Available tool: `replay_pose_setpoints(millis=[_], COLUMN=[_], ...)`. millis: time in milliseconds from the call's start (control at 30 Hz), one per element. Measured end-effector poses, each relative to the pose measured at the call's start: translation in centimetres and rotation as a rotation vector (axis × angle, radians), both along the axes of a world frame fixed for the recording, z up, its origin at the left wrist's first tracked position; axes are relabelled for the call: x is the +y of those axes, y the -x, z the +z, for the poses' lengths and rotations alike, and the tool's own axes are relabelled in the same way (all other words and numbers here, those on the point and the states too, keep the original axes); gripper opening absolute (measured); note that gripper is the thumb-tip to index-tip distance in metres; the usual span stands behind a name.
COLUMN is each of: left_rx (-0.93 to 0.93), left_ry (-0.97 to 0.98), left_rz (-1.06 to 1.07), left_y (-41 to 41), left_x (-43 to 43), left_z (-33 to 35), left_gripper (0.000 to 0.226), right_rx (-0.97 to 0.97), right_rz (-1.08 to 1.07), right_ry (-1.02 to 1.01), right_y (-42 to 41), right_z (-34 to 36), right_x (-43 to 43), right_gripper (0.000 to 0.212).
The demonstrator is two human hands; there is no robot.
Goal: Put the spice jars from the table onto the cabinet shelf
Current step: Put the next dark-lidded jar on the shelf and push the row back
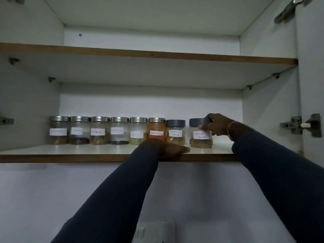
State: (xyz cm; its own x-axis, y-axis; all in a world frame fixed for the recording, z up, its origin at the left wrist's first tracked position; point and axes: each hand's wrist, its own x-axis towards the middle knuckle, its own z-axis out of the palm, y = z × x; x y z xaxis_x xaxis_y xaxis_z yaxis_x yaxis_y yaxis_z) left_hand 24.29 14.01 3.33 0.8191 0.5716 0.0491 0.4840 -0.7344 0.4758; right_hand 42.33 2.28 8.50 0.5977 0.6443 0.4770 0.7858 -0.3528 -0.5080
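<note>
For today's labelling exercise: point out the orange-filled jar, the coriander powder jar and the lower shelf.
Orange-filled jar [156, 128]: head view, orange body.
Coriander powder jar [201, 135]: head view, paper label.
Lower shelf [70, 158]: head view, brown front edge.

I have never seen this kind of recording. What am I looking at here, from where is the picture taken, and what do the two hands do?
There is no machine here: a person wears a camera on the head, so you see their own arms reaching up into an open cabinet. On the lower shelf stands a row of eight labelled spice jars: six with metal lids, two with grey lids. The right hand grips the last jar on the right, the coriander powder jar, around its lid and side. The left hand holds nothing; it rests on the shelf's front edge. The upper shelf shows nothing on it from this low angle.
</note>
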Motion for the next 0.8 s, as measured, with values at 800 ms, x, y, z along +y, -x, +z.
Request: replay_pose_setpoints(millis=[800], left_rx=[-0.005], left_ry=[0.01], left_rz=[-0.058], left_y=[-1.0], left_x=[1.5], left_z=[-0.2], left_gripper=[0.082], right_rx=[-0.064], right_rz=[-0.15], right_ry=[0.118], right_y=[-3.2], right_z=[-1.2], right_x=[6.2], right_gripper=[0.051])
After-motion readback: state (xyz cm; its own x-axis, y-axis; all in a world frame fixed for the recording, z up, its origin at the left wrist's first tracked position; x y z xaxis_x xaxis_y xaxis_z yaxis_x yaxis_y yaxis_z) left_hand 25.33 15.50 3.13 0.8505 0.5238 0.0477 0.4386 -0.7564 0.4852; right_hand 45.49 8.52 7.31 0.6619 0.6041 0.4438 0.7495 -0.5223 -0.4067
